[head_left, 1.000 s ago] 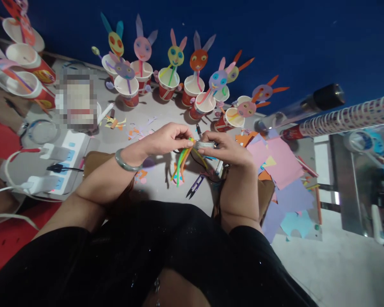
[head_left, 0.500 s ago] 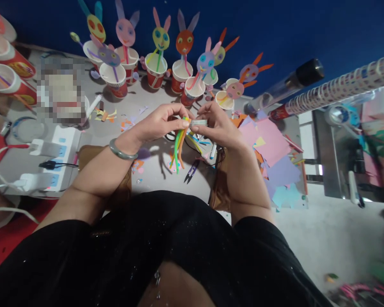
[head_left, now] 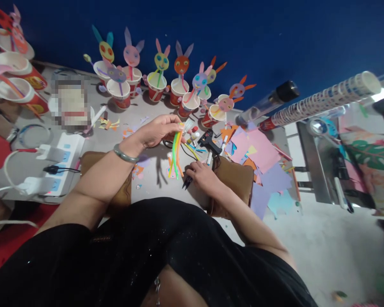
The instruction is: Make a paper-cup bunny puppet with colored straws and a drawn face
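My left hand (head_left: 162, 130) is closed, pinching a bundle of thin green, yellow and orange pipe cleaners (head_left: 175, 155) near their top. Their lower ends dangle over the table. A clear, whitish piece of plastic (head_left: 188, 125) sticks out past my left fingertips; whether it is tape or a wrapper I cannot tell. My right hand (head_left: 201, 175) is low over the table, its fingers curled onto the dark thread snips (head_left: 187, 182). The blades point towards me, and the handles are mostly hidden under the fingers. Just beyond lies a black glue gun (head_left: 210, 143).
Along the blue wall stand several paper cups (head_left: 156, 85) with paper rabbit heads. Coloured paper sheets (head_left: 259, 149) lie at the right, near a long stack of cups (head_left: 323, 102). A white power strip (head_left: 64, 164) with plugs is at the left. Markers and paper scraps (head_left: 110, 123) are scattered about.
My right hand has left the clear plastic and moved down towards me onto the thread snips. My left hand still holds the pipe cleaners. The view has shifted slightly.
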Available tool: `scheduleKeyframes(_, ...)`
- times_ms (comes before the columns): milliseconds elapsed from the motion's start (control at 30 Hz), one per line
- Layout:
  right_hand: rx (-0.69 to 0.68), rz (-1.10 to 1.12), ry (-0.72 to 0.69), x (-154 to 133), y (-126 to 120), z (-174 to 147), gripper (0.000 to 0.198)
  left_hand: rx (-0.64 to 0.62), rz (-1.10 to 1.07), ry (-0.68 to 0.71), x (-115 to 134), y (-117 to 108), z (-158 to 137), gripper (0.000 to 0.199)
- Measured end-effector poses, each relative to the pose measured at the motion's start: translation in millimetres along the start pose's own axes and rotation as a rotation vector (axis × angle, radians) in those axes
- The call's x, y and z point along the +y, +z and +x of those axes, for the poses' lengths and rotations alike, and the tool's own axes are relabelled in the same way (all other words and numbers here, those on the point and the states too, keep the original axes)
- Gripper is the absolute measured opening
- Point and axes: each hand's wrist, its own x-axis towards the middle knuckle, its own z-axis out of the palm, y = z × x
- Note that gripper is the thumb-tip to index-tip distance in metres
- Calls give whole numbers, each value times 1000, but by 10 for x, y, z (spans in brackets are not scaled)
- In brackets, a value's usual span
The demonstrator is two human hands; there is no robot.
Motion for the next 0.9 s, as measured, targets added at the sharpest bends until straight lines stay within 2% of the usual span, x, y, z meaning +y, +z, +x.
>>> scheduleKeyframes(133, 6, -125, -31, -24, 50, 50, 22, 5, 10, 30, -28, -34, 10, 17)
scheduleKeyframes(267, -34, -19, -20, 48, -14, 28, 20, -3, 32, 73, -38, -52, 22, 12)
scheduleKeyframes(400, 28, 303, -4, 60, -150, -26, 1, 0, 11, 72, -19, -67, 33, 12)
scheduleKeyframes(533, 235, 821, 126, -32, -285, -9, 16, -6, -54, 88, -3, -97, 39, 14)
scheduleKeyframes(633, 441, 1147, 259, -137, -323, 95, 16, -48, -100, 125, -10, -115, 41, 16)
scheduleKeyframes(700, 507, 1313, 299, -200, -335, 191, 16, -75, -120, 157, -21, -119, 42, 16)
scheduleKeyframes(800, 496, 1440, 291, -253, -354, 323, 18, -97, -146, 188, -41, -120, 49, 18)
scheduleKeyframes(900, 533, 1384, 303, -250, -352, 414, 14, -116, -165, 208, -66, -125, 66, 19)
